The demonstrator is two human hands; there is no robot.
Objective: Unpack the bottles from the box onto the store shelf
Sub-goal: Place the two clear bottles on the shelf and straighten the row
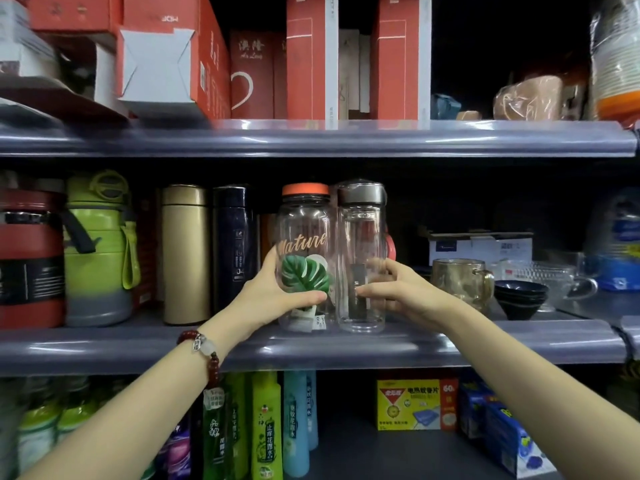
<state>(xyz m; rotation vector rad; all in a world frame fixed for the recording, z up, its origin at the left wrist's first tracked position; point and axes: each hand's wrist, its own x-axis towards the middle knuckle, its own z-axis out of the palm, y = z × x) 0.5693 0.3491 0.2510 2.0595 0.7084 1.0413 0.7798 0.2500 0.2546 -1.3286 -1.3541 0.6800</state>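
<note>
Both forearms reach in from below, the left hand [277, 299] wrapped round the leaf-printed clear bottle [304, 258] with the orange cap, the right hand [398, 292] pinching the slimmer grey-capped clear bottle [362, 258] low on its body. They stand touching, upright at the front of the middle shelf [485, 344], between a navy flask [232, 247] and a glass mug [462, 282]. Empty, they probably lift lightly but feel slick and hard, so a full mid-body grasp seems safest.

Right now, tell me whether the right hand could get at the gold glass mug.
Probably yes. The right hand grips the grey-capped bottle but, once freed, the gold glass mug stands just beside it at the shelf front, unobstructed.
</note>
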